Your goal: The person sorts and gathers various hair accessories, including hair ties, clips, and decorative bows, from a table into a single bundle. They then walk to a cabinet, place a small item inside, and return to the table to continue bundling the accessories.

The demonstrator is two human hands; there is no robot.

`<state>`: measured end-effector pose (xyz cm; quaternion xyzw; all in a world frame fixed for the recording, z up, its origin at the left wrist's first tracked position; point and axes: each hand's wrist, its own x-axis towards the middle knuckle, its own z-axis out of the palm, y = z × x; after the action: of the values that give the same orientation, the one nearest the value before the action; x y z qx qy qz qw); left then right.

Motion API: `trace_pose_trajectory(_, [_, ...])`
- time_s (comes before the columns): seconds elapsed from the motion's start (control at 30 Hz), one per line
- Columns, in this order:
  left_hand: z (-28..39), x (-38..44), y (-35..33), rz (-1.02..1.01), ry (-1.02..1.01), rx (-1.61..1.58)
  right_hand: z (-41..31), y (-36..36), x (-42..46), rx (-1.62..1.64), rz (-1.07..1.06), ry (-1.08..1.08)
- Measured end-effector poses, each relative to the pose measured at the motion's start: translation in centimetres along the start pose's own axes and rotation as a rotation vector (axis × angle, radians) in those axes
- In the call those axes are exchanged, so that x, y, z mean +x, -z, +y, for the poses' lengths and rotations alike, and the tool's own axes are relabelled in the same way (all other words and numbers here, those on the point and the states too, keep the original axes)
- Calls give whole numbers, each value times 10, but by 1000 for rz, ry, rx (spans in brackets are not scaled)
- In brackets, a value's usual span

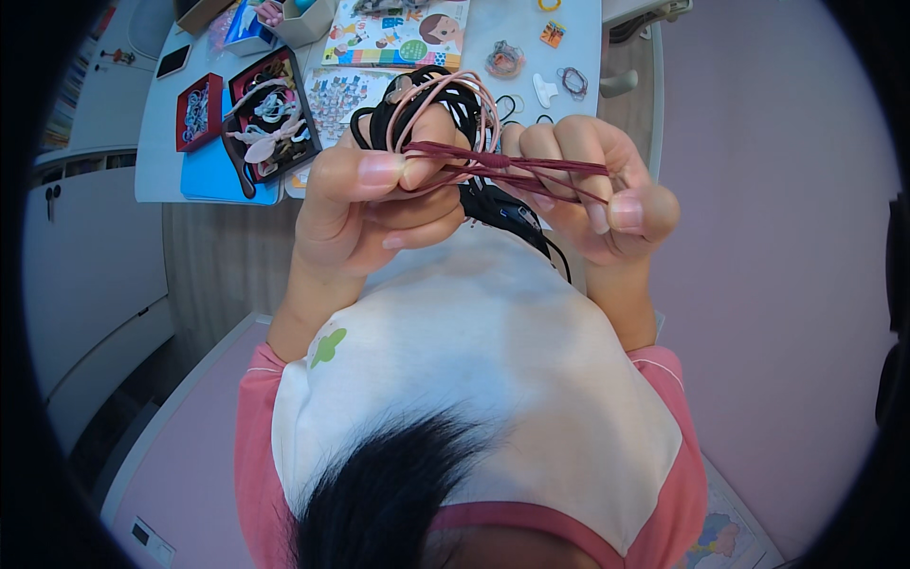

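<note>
A dark red elastic hair tie (495,161) with a wrapped knot at its middle is stretched level between my two hands, above the near table edge. My left hand (348,206) pinches one end of it between thumb and forefinger. Around the fingers of that same hand hang several black hair ties (384,135) and pink hair ties (489,107). The other end loops over the fingers of my right hand (611,178), whose thumb presses on a strand. Behind the hands, small black bands (507,107) lie on the white table (473,71), partly hidden.
At the left, a dark open box (311,117) holds bows and hair accessories, beside a small red box (215,107) of bands. A phone (173,62) and a picture book (434,53) lie farther back. Coiled bands (505,59) and a white plastic piece (545,91) sit at the right.
</note>
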<state>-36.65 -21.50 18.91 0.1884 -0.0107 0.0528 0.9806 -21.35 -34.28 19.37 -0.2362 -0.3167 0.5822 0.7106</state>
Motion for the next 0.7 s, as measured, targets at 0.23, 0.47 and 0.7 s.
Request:
trace_pose_trajectory(0.23, [0,0,-4,-98,3,36,-2,0,-3,-2,-107,12])
trace_pose_trajectory(0.47, [-5,0,-4,-131,-84,73,2,5,-2,8,-138,90])
trace_pose_trajectory(0.7, [-8,-4,-1,48,-145,256,-6,13,-12,98,-34,4])
